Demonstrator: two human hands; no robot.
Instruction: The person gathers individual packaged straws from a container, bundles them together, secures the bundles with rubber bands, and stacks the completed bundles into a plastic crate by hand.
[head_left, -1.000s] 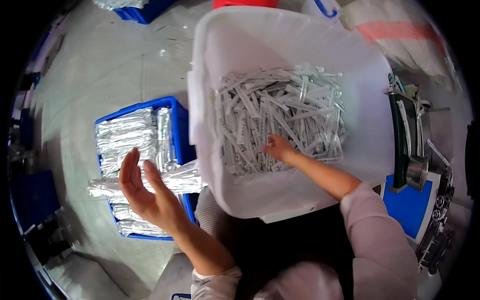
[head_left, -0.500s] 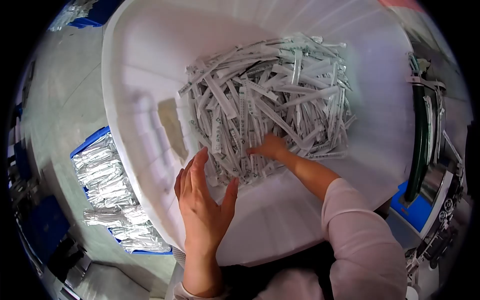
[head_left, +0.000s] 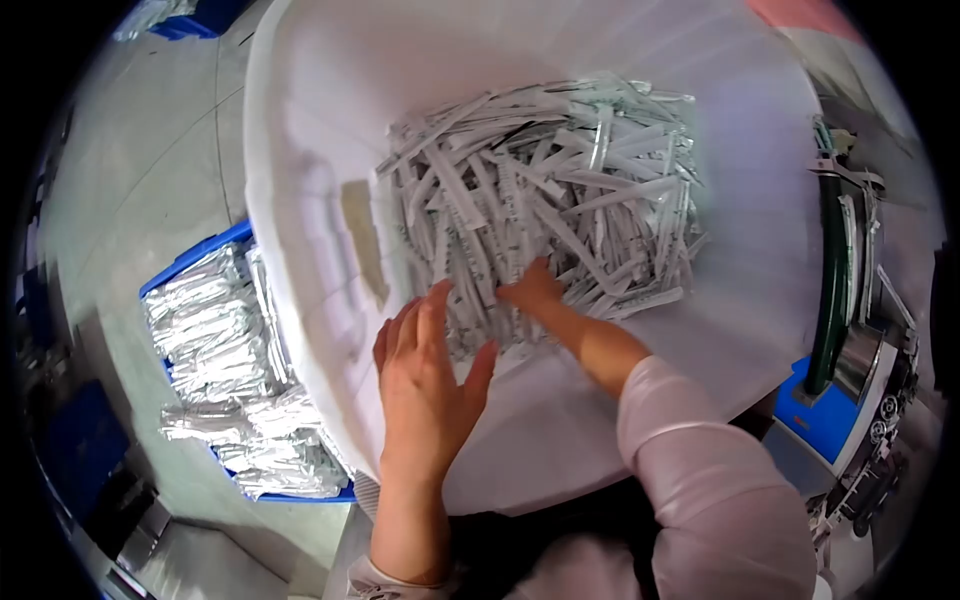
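Many long thin white paper-and-clear-film packets [head_left: 575, 190], printed in green, lie criss-crossed inside a large white plastic bin [head_left: 330, 130]. My left hand [head_left: 425, 385] is open above the near left edge of the pile, thumb and fingers apart, holding nothing. Among the packets at the near side is my right hand [head_left: 535, 292], its thumb stretched left and apart from the index finger. The other right fingertips are hidden, bent down into the pile. Packets between both hands look blurred; what is inside them I cannot make out.
On the floor at left stands a blue crate [head_left: 195, 250] heaped with shiny silvery packets [head_left: 215, 340]. A tan patch [head_left: 362, 240] shows on the bin wall. At right are a dark green tube [head_left: 826, 290] and a blue panel [head_left: 815, 420] on equipment.
The view has shifted a little, so the bin's left side and the crate sit further right. My left hand has moved slightly closer to my right hand, which stays in the pile.
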